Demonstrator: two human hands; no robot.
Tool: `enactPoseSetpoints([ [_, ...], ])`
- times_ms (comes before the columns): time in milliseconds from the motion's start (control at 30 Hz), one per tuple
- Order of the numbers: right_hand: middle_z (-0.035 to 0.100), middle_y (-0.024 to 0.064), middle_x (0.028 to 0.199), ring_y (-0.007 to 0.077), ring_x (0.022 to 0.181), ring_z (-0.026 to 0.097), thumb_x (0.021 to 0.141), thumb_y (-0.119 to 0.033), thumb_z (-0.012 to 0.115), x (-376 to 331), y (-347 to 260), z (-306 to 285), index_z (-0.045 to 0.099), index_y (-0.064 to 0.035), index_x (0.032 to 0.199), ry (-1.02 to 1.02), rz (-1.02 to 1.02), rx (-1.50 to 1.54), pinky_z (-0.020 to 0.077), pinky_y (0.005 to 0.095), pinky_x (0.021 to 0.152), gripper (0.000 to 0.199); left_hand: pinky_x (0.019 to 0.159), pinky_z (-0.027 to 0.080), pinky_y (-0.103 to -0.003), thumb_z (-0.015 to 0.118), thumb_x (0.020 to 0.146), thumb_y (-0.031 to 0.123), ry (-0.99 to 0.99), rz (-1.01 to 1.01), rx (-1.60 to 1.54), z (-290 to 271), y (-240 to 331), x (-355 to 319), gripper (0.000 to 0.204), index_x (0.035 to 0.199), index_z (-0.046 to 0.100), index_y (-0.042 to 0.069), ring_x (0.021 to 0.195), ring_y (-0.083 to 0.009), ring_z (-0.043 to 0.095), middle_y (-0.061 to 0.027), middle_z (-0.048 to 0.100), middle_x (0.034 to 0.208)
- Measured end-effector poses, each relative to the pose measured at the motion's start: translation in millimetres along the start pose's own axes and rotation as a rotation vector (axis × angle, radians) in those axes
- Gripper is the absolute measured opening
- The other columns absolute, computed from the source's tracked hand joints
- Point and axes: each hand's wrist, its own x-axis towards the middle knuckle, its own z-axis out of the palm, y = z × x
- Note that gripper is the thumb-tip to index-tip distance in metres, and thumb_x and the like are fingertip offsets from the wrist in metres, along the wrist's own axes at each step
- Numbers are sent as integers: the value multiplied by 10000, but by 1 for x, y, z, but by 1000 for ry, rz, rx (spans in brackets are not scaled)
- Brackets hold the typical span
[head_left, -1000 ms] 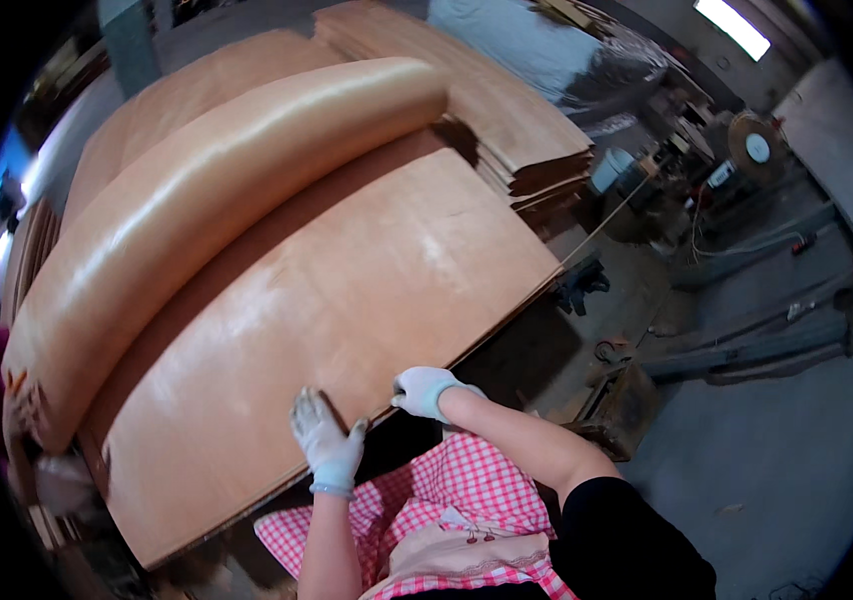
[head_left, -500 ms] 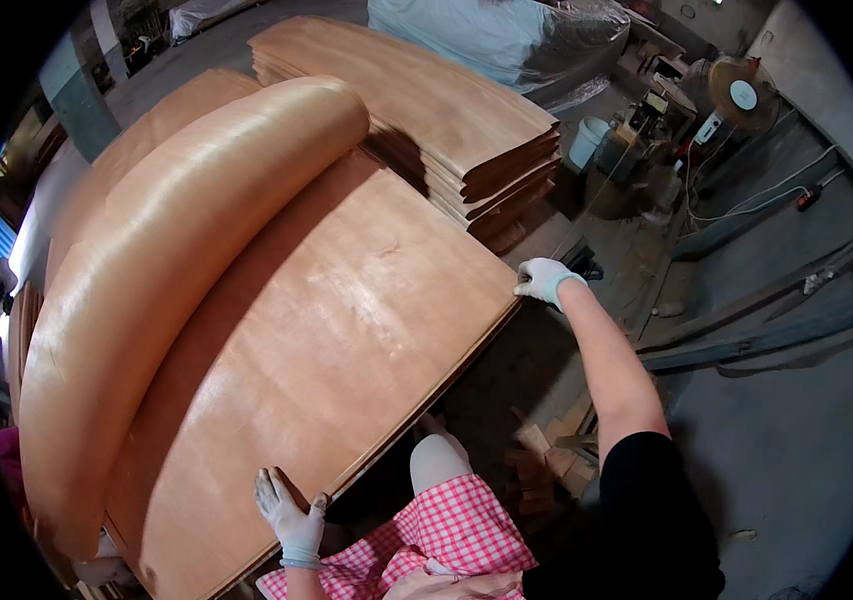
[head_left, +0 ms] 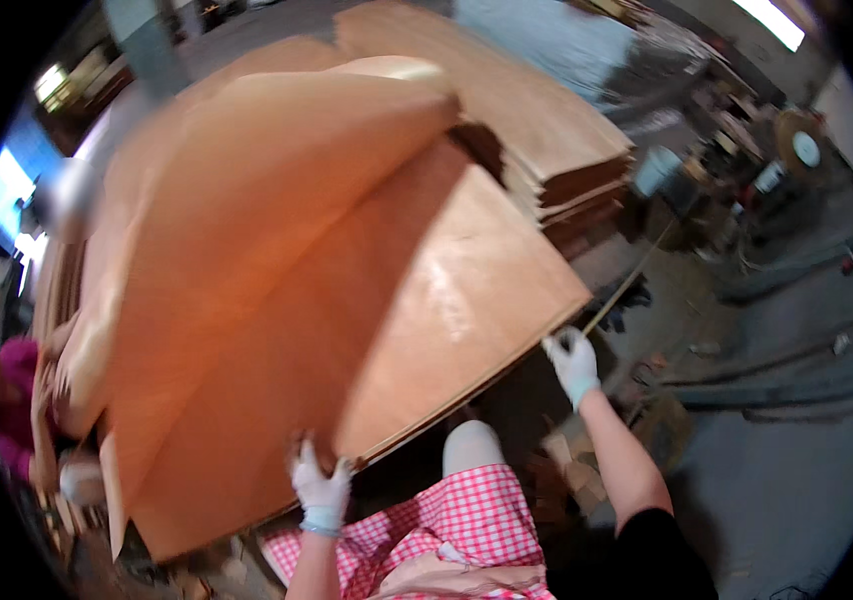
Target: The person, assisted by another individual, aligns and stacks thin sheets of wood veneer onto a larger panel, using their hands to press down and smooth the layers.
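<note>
1. Our left hand (head_left: 321,487), in a pale glove, was closed on the near edge of the top veneer sheet (head_left: 467,300), fingers curled over its upper face close to the near-left corner.
2. Our right hand (head_left: 573,362), gloved the same, gripped the same sheet at its right-hand corner; how far the fingers wrapped under the edge could not be made out.
3. The top veneer sheet was a broad, thin, orange-brown panel. Its near part lay on the veneer pile (head_left: 227,480) below it, whose edge showed past our left hand.
4. A curved veneer sheet (head_left: 247,250) rose over the left and far part of the pile, bowed and blurred. Whether it was a separate sheet or the far end of the one in our hands could not be told.
5. A second stack of veneer (head_left: 537,130) stood beyond, just beside the far-right edge of the working pile, its layered edges visible.
6. Another person's pink sleeve (head_left: 12,400) and gloved hand (head_left: 82,480) were at the left end of the pile, near the curved sheet's lower edge.
7. Our red-and-white checked apron (head_left: 467,530) was at the lower edge of the view, against the pile's near side.
8. The concrete floor (head_left: 797,450) to the right carried pipes and scrap, well apart from both hands.
</note>
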Motion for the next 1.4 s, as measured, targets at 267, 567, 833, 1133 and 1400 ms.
enactPoseSetpoints([
  [267,555,206,1336,266,1175,564,831,-132,796,-222,-167,77,627,-27,888,-771,-286,395,463,366,970,207,801,562,-419,806,732,157,-101,497,-530,-43,82,-48,341,1024,671,42,914,-344,671,-165,681,982],
  [567,479,191,1436,252,1240,545,913,-257,749,-282,-237,139,527,-6,1217,-973,-60,606,459,358,1023,453,724,515,-291,737,832,42,23,-120,-1116,-65,13,-93,75,889,694,18,787,-141,617,-60,631,860],
  [833,695,190,931,353,871,677,939,-213,643,-232,-240,163,694,-10,987,-910,-554,-337,529,410,798,215,677,527,-280,690,828,-65,738,-567,-1143,-157,-195,-81,105,793,657,29,705,-117,619,-21,668,768],
  [1133,666,211,923,361,841,646,911,-172,661,-169,-216,156,677,37,940,-894,-680,-670,511,424,767,211,721,510,-380,830,787,218,947,-776,-113,-287,-479,-113,268,819,702,-16,735,-264,646,-154,687,821],
  [1400,684,219,850,378,832,666,892,-271,670,-195,-246,172,696,24,890,-873,-472,-772,511,444,752,295,703,512,-424,759,809,272,670,-921,122,-308,-477,-87,278,858,709,2,721,-328,667,-191,701,812],
])
